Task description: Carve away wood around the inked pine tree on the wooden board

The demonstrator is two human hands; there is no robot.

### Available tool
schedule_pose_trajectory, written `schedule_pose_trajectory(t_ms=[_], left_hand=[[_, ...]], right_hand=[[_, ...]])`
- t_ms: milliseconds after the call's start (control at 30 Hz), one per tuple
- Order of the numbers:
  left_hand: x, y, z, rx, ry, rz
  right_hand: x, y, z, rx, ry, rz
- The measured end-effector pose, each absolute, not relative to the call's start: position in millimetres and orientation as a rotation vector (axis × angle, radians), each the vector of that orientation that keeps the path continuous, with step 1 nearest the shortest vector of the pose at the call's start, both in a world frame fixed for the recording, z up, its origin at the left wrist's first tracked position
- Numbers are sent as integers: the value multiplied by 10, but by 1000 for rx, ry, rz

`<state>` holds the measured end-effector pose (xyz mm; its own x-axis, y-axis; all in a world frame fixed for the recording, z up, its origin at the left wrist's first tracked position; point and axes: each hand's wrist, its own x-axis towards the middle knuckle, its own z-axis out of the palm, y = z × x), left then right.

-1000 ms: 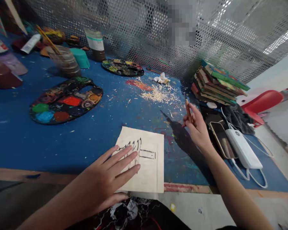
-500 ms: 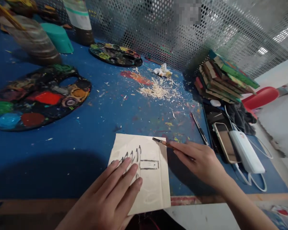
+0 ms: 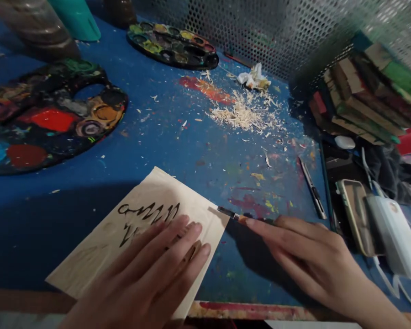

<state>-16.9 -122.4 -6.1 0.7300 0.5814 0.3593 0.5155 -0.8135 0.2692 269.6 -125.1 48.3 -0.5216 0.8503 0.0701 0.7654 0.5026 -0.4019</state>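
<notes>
Your left hand (image 3: 150,269) flat on inked panel (image 3: 106,242), fingers extended, gripping nothing, likely steadying it against table (image 3: 171,146). Your right hand (image 3: 304,256) pinches slim tool (image 3: 239,218) low, probably for control; tip at panel's right corner, contact unclear.

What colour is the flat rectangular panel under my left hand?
The flat rectangular panel is pale cream, best seen in the head view.
</notes>
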Motion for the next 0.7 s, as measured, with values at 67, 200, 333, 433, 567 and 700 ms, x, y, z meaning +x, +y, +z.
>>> schedule_pose_trajectory(t_ms=[67,200,333,433,567,700], left_hand=[[-129,-1194,-58,2794,875,644],[-119,-1186,-63,2766,935,645],[-64,-1230,-110,2669,1063,734],[-13,-1255,-155,2615,1099,767],[25,-1288,-213,2637,1061,806],[1,-1355,-282,2603,1041,815]], right_hand=[[2678,-1230,487,-1378,-2520,508],[2646,-1172,502,-1351,-2597,486],[2586,-1136,581,-1374,-2611,466],[2552,-1092,618,-1379,-2638,451],[2562,-1023,559,-1285,-2680,371],[2590,-1013,488,-1331,-2572,452]])
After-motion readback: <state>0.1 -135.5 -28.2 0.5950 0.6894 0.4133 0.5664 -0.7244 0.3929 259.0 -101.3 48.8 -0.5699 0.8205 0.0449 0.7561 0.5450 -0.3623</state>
